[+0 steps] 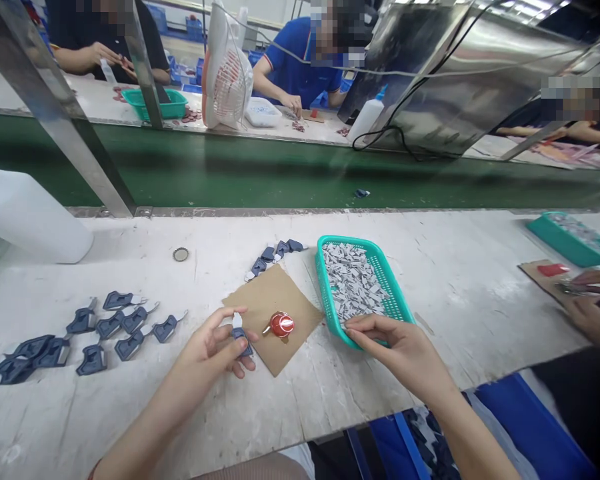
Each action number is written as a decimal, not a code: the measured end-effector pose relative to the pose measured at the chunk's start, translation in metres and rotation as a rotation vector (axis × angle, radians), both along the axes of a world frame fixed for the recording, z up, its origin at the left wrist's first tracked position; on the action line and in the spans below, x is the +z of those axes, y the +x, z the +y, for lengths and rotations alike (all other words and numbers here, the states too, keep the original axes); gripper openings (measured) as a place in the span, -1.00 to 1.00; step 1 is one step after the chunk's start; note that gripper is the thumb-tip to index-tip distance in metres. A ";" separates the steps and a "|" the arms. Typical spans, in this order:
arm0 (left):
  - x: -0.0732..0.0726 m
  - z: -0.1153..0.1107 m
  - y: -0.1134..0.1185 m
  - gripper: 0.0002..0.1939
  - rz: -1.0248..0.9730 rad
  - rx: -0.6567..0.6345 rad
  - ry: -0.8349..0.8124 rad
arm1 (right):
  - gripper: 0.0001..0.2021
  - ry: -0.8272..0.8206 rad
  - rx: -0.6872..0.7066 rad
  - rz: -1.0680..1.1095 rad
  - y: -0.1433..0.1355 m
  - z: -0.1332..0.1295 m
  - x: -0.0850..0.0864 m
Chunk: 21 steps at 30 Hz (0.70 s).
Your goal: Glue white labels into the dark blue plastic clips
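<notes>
White worktable point(460, 287) bears a green basket point(391, 279); a brown card point(275, 293) lies left of it. Right hand point(403, 347), thumb and fingertips nearly together, is at the basket's near edge; hold not discernible. Left hand point(215, 347), half-curled, pinches a dark blue part point(240, 333) beside the card. Grey pieces point(353, 283) fill the basket.

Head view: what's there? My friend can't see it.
The left hand holds a dark blue piece with a pale tip; the right hand is at the near end of a green basket of small grey parts. Between them, brown cardboard holds a shiny red blob.
</notes>
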<state>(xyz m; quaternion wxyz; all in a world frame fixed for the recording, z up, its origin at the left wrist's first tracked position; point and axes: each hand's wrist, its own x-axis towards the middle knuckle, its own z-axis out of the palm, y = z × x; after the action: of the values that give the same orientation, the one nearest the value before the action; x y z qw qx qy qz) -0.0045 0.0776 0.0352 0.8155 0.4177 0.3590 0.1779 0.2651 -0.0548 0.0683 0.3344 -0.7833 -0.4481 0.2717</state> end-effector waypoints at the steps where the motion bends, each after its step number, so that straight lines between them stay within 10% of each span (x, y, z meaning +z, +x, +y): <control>1: -0.002 -0.006 -0.001 -0.51 0.002 0.005 0.009 | -0.60 -0.004 0.013 -0.004 0.001 0.001 0.001; 21: -0.032 -0.062 0.009 -0.67 -0.054 0.248 0.060 | -0.86 0.433 0.263 -0.296 -0.060 0.035 -0.021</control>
<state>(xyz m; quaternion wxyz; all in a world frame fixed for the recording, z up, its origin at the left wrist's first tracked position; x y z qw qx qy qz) 0.0047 0.0153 0.0037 0.7839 0.3892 0.3801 0.2993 0.2054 -0.0193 0.0475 0.3866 -0.6601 -0.6372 0.0938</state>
